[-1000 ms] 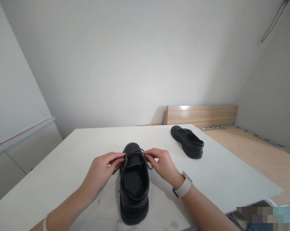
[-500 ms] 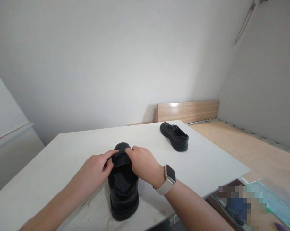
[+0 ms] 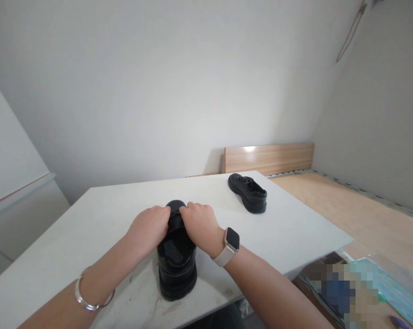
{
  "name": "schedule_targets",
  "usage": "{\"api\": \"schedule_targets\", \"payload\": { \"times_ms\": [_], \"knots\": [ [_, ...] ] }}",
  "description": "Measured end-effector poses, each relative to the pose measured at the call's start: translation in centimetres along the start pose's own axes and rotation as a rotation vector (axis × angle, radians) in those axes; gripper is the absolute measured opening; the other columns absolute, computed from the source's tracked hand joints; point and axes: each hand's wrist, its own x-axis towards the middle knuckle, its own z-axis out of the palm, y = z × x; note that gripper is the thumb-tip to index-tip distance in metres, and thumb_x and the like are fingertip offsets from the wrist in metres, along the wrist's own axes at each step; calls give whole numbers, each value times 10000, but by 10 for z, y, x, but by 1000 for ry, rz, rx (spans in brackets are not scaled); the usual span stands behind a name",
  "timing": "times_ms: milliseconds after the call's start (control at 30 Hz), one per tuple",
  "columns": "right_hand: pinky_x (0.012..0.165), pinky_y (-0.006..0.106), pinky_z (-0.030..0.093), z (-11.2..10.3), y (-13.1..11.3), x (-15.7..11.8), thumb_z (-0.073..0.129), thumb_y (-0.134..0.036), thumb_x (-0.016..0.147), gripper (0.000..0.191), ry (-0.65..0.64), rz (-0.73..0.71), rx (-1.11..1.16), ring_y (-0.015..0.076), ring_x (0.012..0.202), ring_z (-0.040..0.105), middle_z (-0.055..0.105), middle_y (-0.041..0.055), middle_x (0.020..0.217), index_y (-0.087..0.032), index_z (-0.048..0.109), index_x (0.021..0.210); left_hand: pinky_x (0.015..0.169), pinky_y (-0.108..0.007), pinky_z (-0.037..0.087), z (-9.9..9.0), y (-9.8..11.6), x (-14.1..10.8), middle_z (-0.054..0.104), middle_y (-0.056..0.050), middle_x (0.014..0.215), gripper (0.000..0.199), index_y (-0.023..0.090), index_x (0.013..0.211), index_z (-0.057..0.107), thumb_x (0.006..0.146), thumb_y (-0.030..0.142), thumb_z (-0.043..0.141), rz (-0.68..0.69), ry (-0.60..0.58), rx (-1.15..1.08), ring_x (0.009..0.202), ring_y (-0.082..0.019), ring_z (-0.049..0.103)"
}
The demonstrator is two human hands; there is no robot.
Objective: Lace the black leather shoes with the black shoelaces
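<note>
A black leather shoe (image 3: 177, 269) stands on the white table (image 3: 120, 201), heel toward me and toe pointing away. My left hand (image 3: 150, 225) is closed on the left side of its upper, near the lacing. On the opposite side my right hand (image 3: 200, 224), with a watch on its wrist, grips the upper too, thumb over the front of the opening. The fingertips and most of the laces are hidden behind my hands. A second black shoe (image 3: 248, 193), its laces tied, sits farther back to the right, untouched.
Behind the table a wood-grain board (image 3: 268, 157) stands against the wall. A light wooden surface (image 3: 330, 196) lies to the right, with a clear teal-edged plastic item (image 3: 394, 288) at the lower right. Dark smudges mark the table by the near shoe.
Both hands have shifted from pinching at the lacing to wrapping round the sides of the upper. My left forearm has turned, bringing a silver bangle into view. The far shoe stays put.
</note>
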Motion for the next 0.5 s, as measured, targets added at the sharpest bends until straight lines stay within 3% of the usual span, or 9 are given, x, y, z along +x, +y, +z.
{"api": "schedule_targets", "payload": {
  "times_ms": [200, 300, 367, 500],
  "knots": [
    [707, 327, 539, -1, 1, -1, 448, -101, 970, 220, 52, 2, -17, 262, 978, 646, 653, 151, 1044, -140, 665, 970, 771, -393, 515, -5, 7, -9, 702, -170, 961, 220, 141, 865, 661, 861, 74, 452, 21, 122, 43, 947, -317, 683],
    [720, 311, 517, -3, 2, 5, 470, -81, 953, 192, 146, -33, 82, 235, 943, 630, 651, 122, 1027, -140, 652, 969, 753, -357, 514, -14, 6, -10, 663, -109, 930, 172, 168, 863, 613, 887, 134, 446, 29, 243, -58, 850, -246, 664],
    [742, 295, 501, -11, 2, 11, 470, -76, 965, 172, 293, -56, 271, 197, 885, 626, 660, 88, 971, -142, 627, 988, 702, -322, 516, -28, 4, -13, 635, -54, 882, 136, 183, 890, 581, 916, 214, 452, 62, 450, -279, 766, -201, 646],
    [789, 277, 485, -43, 2, 22, 469, -177, 1013, 114, 768, -181, 757, 137, 806, 607, 648, 38, 934, -173, 578, 981, 757, -251, 500, -72, 2, -24, 612, -20, 925, 117, 172, 976, 589, 916, 263, 548, 51, 1064, -605, 794, -136, 609]
  ]
}}
